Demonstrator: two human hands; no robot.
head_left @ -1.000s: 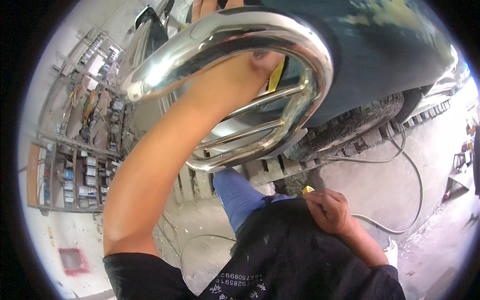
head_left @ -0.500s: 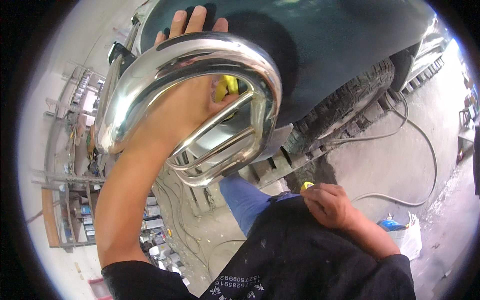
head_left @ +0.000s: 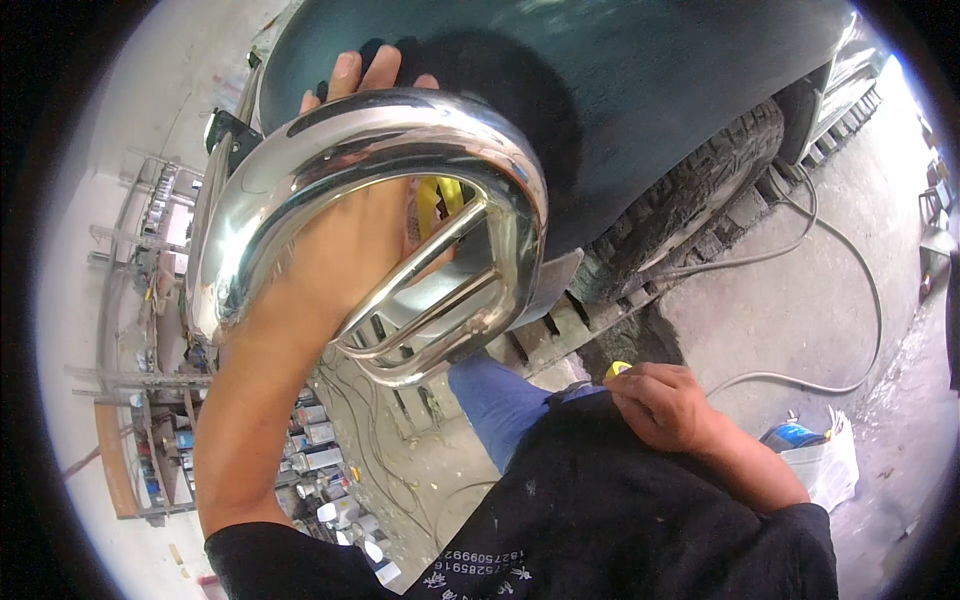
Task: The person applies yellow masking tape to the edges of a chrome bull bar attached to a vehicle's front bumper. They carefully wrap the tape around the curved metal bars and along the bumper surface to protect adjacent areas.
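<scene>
Where the left hand (head_left: 350, 240) reaches up behind the chrome bull bar (head_left: 370, 190), its palm lies flat with the fingers together and stretched out against the dark green vehicle body (head_left: 620, 110), fingertips showing above the top tube. Curved and mirror-bright, the bar's thick outer tube arcs from lower left over the forearm and down to the right, and thinner inner tubes cross beneath the wrist. Just behind these inner tubes, a yellow object (head_left: 440, 205) shows beside the palm; whether the hand touches it cannot be told. Low on the right, the right hand (head_left: 665, 405) rests against the person's black shirt (head_left: 620, 520), its fingers curled closed around a small yellow item (head_left: 618, 369) that peeks out at the knuckles. One leg in blue trousers (head_left: 495, 400) shows between the bar and the shirt. Beyond the body panel, a knobbly tyre (head_left: 700, 190) stands on the concrete floor (head_left: 800, 300), across which a grey cable (head_left: 850, 270) loops. Shelving with cans and containers (head_left: 320, 450) fills the far left, well apart from both hands.
</scene>
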